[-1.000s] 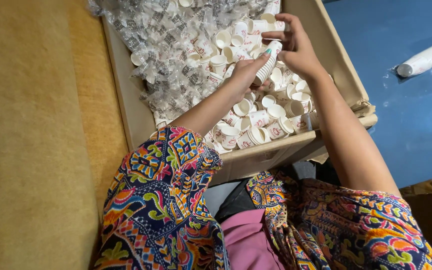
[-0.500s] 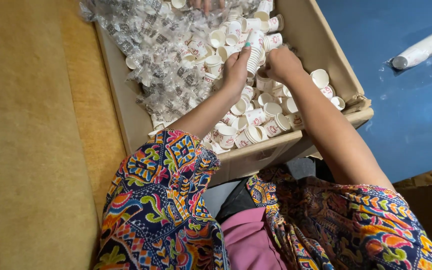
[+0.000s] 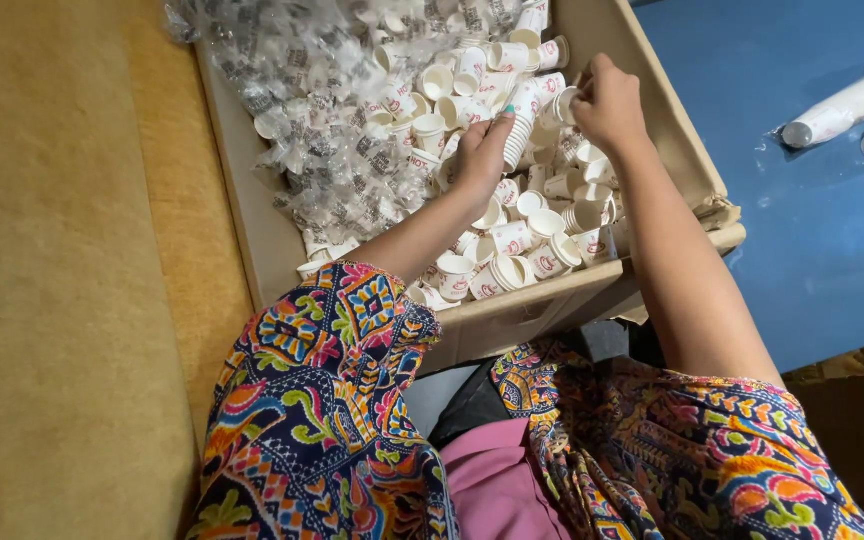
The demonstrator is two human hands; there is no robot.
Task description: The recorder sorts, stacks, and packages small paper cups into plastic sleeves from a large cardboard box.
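Gripping a short stack (image 3: pixel 518 128) of nested paper cups in the closed left hand (image 3: pixel 479 152); pinching one loose cup (image 3: pixel 564 104) at the stack's top with the closed right hand (image 3: pixel 607 100), lower than a second ago. Lying beneath both hands: loose cups filling the box (image 3: pixel 552 300); left of them, a crumpled wrapper (image 3: pixel 322 120).

The person wears a loose top with short sleeves (image 3: pixel 322 400), printed all over in a dense swirling pattern of navy, red, orange, yellow, green and pink. Below it shows plain pink cloth (image 3: pixel 497 490). Both forearms are bare, and the left hand (image 3: pixel 480 155) has a teal-painted nail.
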